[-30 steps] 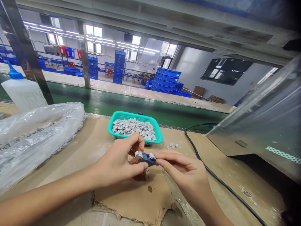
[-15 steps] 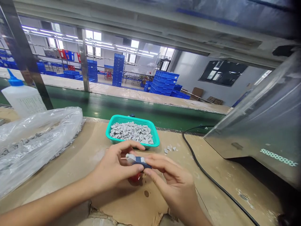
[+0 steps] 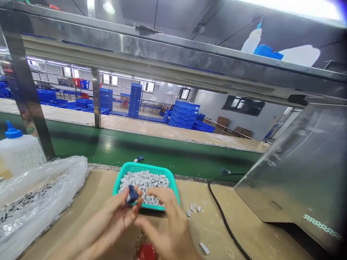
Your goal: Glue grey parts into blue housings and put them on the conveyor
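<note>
Between the fingertips of my left hand (image 3: 119,209) is a dark blue part (image 3: 132,195), held up over the front left of a teal basket (image 3: 175,187). Small light grey pieces (image 3: 146,180) fill much of that basket. My right hand (image 3: 168,220), blurred by motion, has its thumb and fingers apart just right of the blue part, with nothing seen between them. Below the hands sits a red round object (image 3: 147,251), partly cut off by the lower edge of the view.
A clear plastic bag of parts (image 3: 54,195) and a white bottle with a blue cap (image 3: 23,150) are on the left. Loose grey pieces (image 3: 192,207) and a black cable (image 3: 223,216) lie right of the basket. Beyond runs a green conveyor (image 3: 157,148) carrying small parts.
The view has tilted up. My right hand has let go of the blue part and spread its fingers; my left hand holds the part nearer the basket. A light piece now shows at lower right.
</note>
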`<move>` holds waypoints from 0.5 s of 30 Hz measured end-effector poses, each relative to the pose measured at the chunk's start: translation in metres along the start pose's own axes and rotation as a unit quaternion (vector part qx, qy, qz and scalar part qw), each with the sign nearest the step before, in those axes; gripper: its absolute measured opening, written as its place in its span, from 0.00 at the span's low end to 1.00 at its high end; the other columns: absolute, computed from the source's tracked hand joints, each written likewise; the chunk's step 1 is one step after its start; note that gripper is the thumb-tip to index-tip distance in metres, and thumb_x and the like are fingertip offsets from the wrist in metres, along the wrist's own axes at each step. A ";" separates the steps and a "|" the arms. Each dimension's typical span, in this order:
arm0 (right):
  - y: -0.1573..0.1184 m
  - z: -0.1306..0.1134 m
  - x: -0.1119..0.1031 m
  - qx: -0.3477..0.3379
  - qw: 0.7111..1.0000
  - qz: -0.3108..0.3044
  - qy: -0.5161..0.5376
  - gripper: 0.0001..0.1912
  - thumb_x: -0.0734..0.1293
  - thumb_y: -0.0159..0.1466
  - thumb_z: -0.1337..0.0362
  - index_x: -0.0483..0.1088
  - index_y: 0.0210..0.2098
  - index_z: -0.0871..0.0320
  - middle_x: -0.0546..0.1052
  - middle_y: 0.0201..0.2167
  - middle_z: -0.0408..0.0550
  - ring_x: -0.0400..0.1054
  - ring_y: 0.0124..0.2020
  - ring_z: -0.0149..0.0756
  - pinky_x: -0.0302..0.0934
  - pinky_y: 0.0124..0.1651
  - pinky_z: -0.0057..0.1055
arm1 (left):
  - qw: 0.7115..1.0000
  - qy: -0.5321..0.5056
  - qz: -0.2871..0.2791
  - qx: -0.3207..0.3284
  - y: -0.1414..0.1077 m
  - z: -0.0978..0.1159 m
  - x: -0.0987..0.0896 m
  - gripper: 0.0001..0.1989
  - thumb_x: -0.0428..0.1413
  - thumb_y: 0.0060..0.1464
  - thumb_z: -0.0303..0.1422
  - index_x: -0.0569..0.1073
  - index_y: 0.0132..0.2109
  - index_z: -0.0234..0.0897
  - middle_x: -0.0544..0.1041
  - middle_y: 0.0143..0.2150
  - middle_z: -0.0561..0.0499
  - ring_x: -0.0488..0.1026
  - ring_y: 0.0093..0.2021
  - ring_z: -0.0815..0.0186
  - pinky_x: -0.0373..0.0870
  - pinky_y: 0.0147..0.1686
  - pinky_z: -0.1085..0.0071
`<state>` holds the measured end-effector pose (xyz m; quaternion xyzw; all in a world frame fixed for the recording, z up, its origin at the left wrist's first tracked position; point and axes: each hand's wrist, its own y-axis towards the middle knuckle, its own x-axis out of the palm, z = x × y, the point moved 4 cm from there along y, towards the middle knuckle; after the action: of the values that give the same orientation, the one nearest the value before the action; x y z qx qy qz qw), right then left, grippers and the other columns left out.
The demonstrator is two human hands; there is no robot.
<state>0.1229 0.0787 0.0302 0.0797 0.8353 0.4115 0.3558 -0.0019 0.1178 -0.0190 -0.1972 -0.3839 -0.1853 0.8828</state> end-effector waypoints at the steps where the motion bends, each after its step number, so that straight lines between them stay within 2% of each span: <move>1: 0.007 0.014 -0.004 0.042 0.999 -0.009 -0.028 0.15 0.63 0.56 0.66 0.59 0.44 0.56 0.69 0.37 0.48 0.63 0.37 0.37 0.61 0.38 0.33 | 0.996 0.066 0.017 0.061 0.010 0.018 -0.005 0.10 0.52 0.51 0.33 0.70 0.39 0.33 0.72 0.41 0.47 0.71 0.39 0.70 0.69 0.41 0.77; 2: 0.013 0.031 -0.005 0.083 0.994 -0.037 -0.066 0.12 0.60 0.58 0.67 0.61 0.43 0.57 0.70 0.36 0.48 0.64 0.36 0.36 0.61 0.38 0.32 | 0.980 0.146 0.035 0.129 0.021 0.039 -0.010 0.11 0.49 0.53 0.33 0.68 0.42 0.33 0.71 0.43 0.46 0.70 0.41 0.70 0.67 0.44 0.75; 3: 0.019 0.050 -0.004 0.123 0.981 -0.097 -0.115 0.11 0.57 0.60 0.68 0.62 0.43 0.58 0.70 0.36 0.49 0.64 0.37 0.36 0.61 0.40 0.33 | 0.942 0.264 0.051 0.202 0.033 0.060 -0.013 0.13 0.45 0.55 0.33 0.65 0.44 0.32 0.70 0.45 0.44 0.69 0.43 0.68 0.67 0.45 0.73; 4: 0.024 0.067 -0.001 0.132 0.974 -0.133 -0.130 0.12 0.56 0.59 0.71 0.63 0.42 0.60 0.70 0.36 0.50 0.64 0.37 0.36 0.60 0.41 0.34 | 0.865 0.421 0.070 0.264 0.046 0.080 -0.015 0.16 0.39 0.57 0.34 0.63 0.47 0.30 0.69 0.47 0.42 0.69 0.44 0.68 0.67 0.45 0.72; 5: 0.028 0.083 0.003 0.135 0.968 -0.160 -0.138 0.14 0.56 0.57 0.74 0.64 0.43 0.62 0.71 0.37 0.52 0.64 0.39 0.38 0.59 0.43 0.36 | 0.833 0.473 0.082 0.276 0.062 0.096 -0.020 0.17 0.38 0.58 0.35 0.61 0.48 0.30 0.67 0.49 0.42 0.68 0.46 0.66 0.66 0.46 0.70; 7: 0.032 0.109 0.017 0.131 0.955 -0.216 -0.154 0.18 0.57 0.53 0.77 0.66 0.42 0.63 0.70 0.41 0.54 0.62 0.44 0.41 0.55 0.48 0.38 | 0.785 0.546 0.111 0.270 0.095 0.119 -0.033 0.16 0.42 0.56 0.36 0.64 0.46 0.30 0.69 0.46 0.43 0.68 0.45 0.64 0.65 0.45 0.66; 10: 0.032 0.127 0.038 0.118 0.935 -0.283 -0.179 0.18 0.59 0.48 0.77 0.70 0.38 0.61 0.72 0.39 0.52 0.63 0.43 0.42 0.56 0.47 0.36 | 0.710 0.648 0.151 0.232 0.134 0.133 -0.050 0.13 0.49 0.52 0.35 0.67 0.42 0.31 0.70 0.42 0.46 0.68 0.42 0.64 0.66 0.42 0.61; 13: 0.030 0.133 0.046 0.111 0.924 -0.299 -0.209 0.15 0.58 0.49 0.75 0.71 0.33 0.62 0.73 0.32 0.54 0.66 0.37 0.43 0.60 0.42 0.36 | 0.632 0.715 0.203 0.218 0.148 0.143 -0.054 0.14 0.50 0.53 0.34 0.66 0.45 0.32 0.68 0.44 0.46 0.67 0.42 0.63 0.66 0.41 0.61; 15: 0.029 0.138 0.045 0.100 0.925 -0.298 -0.215 0.14 0.57 0.49 0.75 0.71 0.31 0.63 0.73 0.30 0.56 0.67 0.34 0.43 0.61 0.38 0.36 | 0.580 0.743 0.236 0.236 0.139 0.158 -0.050 0.16 0.50 0.52 0.35 0.64 0.48 0.33 0.66 0.48 0.45 0.65 0.47 0.60 0.64 0.45 0.58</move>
<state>0.1762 0.2038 -0.0281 -0.0516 0.7605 0.1739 0.6234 -0.0629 0.3228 0.0145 0.1411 0.4365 0.0447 0.8875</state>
